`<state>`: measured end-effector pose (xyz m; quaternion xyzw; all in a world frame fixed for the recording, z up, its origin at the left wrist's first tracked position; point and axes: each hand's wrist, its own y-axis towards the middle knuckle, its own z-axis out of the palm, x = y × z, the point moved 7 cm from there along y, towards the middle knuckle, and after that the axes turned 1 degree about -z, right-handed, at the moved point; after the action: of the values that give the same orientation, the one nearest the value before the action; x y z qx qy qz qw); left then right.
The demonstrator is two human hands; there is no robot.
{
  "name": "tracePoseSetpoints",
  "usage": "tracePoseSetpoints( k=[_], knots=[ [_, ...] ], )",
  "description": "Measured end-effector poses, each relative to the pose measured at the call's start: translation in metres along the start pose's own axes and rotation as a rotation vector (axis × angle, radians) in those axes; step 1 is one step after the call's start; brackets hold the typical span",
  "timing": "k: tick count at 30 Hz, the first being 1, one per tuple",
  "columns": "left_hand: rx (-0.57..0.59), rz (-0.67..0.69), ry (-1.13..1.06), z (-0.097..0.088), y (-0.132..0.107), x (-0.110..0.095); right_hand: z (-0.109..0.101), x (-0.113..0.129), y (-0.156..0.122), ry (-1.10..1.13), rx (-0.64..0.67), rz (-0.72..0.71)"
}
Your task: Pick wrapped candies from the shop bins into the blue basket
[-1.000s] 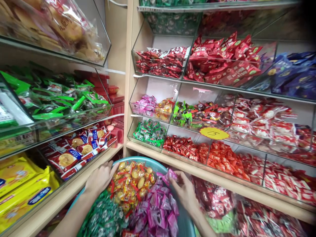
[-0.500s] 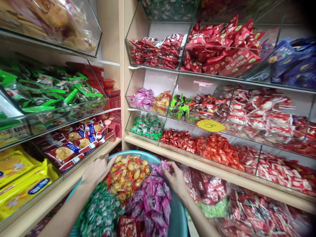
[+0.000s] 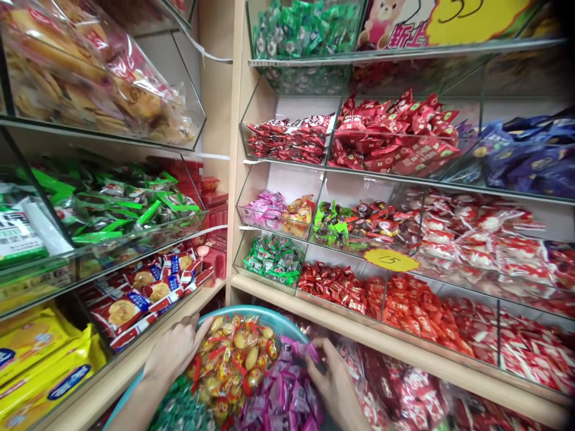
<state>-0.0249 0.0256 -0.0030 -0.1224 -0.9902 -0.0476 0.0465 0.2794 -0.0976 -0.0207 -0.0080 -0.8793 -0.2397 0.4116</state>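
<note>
A teal plastic basket (image 3: 274,316) sits low in front of me, heaped with wrapped candy: yellow-and-red pieces (image 3: 236,359) in the middle, pink-purple pieces (image 3: 281,401) to the right, green ones (image 3: 179,413) at the lower left. My left hand (image 3: 173,353) grips the basket's left rim, fingers curled over the edge beside the yellow candies. My right hand (image 3: 332,377) rests on the pink candies at the right rim, its fingers pinching a pink wrapped candy (image 3: 300,349).
Clear bins on wooden shelves surround the basket: pink and yellow candy (image 3: 278,209), green candy (image 3: 272,257), red packs (image 3: 341,284), a yellow price tag (image 3: 390,260). To the left are green packets (image 3: 112,200), red-blue biscuit packs (image 3: 148,287) and yellow packs (image 3: 36,353).
The view tilted upward, so the basket and hands sit lower in frame. Both hands stay at the basket; the right hand keeps pinching pink candy.
</note>
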Motion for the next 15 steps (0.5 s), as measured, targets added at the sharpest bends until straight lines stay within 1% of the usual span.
tracePoseSetpoints(
  k=[4,7,10,15],
  knots=[
    [-0.004,-0.011,-0.018,-0.002,0.000,0.000,-0.016,0.007,0.002,0.099,-0.051,0.037],
    [-0.032,-0.029,-0.071,-0.005,0.000,0.000,-0.025,0.013,0.004,0.097,-0.030,0.049],
    [-0.036,-0.035,-0.090,-0.005,0.001,0.000,-0.027,0.013,0.004,0.032,0.019,0.051],
    [-0.036,-0.024,-0.086,-0.006,0.000,-0.002,-0.023,0.013,-0.002,-0.092,0.048,0.013]
  ],
)
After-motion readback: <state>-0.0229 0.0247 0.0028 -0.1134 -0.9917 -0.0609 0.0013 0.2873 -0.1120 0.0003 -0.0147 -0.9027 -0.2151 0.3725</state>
